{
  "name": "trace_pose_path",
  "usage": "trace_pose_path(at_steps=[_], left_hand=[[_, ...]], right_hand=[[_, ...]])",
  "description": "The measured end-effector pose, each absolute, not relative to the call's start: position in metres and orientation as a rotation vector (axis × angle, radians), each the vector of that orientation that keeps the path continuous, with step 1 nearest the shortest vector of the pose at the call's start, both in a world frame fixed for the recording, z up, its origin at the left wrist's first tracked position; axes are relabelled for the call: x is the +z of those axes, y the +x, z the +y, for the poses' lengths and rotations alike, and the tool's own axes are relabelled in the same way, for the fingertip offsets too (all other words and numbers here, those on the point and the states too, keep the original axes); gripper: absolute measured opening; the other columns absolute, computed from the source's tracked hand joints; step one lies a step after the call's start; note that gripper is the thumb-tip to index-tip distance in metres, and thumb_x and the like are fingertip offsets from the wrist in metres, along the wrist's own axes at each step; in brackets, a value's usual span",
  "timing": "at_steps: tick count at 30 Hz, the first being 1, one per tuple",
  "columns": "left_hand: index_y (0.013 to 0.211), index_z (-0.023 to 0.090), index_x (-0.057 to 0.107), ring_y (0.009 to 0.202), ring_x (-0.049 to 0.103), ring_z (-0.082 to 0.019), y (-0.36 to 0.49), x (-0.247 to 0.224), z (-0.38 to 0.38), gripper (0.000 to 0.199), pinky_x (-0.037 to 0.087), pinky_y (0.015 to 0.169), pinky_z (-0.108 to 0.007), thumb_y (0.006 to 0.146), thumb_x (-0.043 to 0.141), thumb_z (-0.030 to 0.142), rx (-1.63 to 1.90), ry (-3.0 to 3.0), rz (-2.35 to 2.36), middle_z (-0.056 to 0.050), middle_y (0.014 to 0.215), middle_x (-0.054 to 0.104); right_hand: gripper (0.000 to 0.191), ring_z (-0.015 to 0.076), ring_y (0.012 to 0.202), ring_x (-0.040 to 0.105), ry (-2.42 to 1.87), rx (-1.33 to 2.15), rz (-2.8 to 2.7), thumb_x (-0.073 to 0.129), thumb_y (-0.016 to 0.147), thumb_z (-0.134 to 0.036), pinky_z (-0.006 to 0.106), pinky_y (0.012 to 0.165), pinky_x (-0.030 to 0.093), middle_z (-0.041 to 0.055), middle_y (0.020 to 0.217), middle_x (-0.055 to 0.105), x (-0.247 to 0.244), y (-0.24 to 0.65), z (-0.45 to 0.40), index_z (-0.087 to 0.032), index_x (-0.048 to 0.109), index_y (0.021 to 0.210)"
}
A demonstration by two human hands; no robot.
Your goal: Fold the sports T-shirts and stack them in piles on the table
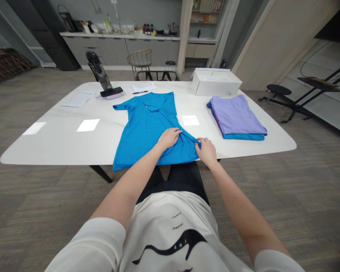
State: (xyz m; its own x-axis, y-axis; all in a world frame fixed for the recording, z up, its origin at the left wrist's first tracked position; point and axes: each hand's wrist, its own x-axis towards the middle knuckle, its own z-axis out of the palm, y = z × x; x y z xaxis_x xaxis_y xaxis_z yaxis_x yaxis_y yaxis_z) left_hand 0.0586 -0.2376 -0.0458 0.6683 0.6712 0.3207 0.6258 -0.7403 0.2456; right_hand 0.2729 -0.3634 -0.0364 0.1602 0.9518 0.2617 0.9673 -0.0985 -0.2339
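Clearly, right hand (pixel 206 150) pinches edge of blue shirt (pixel 143 126); left hand (pixel 169 138) lies palm-down on it, unclenched.

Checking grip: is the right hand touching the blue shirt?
Touching: the head view shows the right hand pinching the side edge of the blue shirt.

A shirt (pixel 147 124), folded clothes (pixel 235 115), papers (pixel 77 99) and box (pixel 215 84) occupy the table (pixel 59 145).

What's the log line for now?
left hand: on blue shirt | right hand: gripping its edge | folded stack: right side
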Motion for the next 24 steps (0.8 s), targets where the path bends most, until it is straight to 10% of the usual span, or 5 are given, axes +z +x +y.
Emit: trace_pose_path(at_steps=[10,18,24], left_hand=[[0.142,0.025,0.058,0.113,0.060,-0.024,0.061,-0.027,-0.255,0.041,0.049,0.094,-0.037,0.104,0.046,0.024,0.494,3.008,1.125,-0.010,0.128,0.063],[0.123,0.025,0.070,0.116,0.056,-0.025,0.041,-0.013,-0.236,0.034,0.052,0.069,-0.031,0.104,0.042,0.018,0.505,2.936,1.330,-0.010,0.132,0.062],[0.118,0.022,0.075,0.130,0.055,-0.025,-0.007,-0.008,-0.219,0.035,0.051,0.098,-0.038,0.098,0.049,0.010,0.401,2.998,1.104,-0.009,0.136,0.068]], right_hand=[[0.029,0.0268,0.092,0.067,-1.680,0.150,-1.684,0.056,0.099,-0.045,0.039,0.087,0.050,0.0092,0.092,0.072,-0.022,0.255,-0.384,-0.021,0.071,0.091],[0.021,0.0248,0.086,0.066,-1.440,0.144,-1.811,0.060,0.100,-0.040,0.038,0.083,0.049,0.0075,0.093,0.072,-0.004,0.220,-0.390,-0.022,0.071,0.099],[0.020,0.0255,0.095,0.064,-1.269,0.204,-2.186,0.061,0.097,-0.018,0.039,0.084,0.045,0.0077,0.098,0.071,-0.021,0.197,-0.396,-0.022,0.075,0.111]])
